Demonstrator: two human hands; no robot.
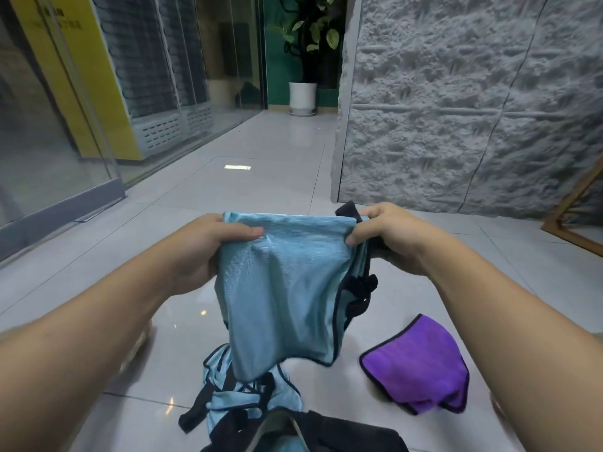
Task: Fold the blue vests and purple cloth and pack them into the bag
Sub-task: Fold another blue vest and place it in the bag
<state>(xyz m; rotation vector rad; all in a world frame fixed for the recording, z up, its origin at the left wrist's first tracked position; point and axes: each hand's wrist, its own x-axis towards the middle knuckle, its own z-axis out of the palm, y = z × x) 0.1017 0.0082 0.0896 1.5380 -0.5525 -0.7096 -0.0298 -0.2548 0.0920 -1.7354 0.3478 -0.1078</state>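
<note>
A light blue vest (284, 288) with black trim hangs in the air in front of me, held by its top edge. My left hand (202, 246) grips its left corner and my right hand (391, 236) grips its right corner. Below it, a second blue vest (228, 389) with black straps lies crumpled on the floor. The purple cloth (421, 363), edged in black, lies loosely folded on the tiles to the right. The black bag (346, 432) sits at the bottom edge, its mouth open with some blue fabric inside.
Glossy grey floor tiles (261, 177) stretch ahead. A rough grey stone wall (473, 109) stands right, glass panels left. A white potted plant (302, 97) stands far back. A wooden frame (574, 220) leans at the right edge.
</note>
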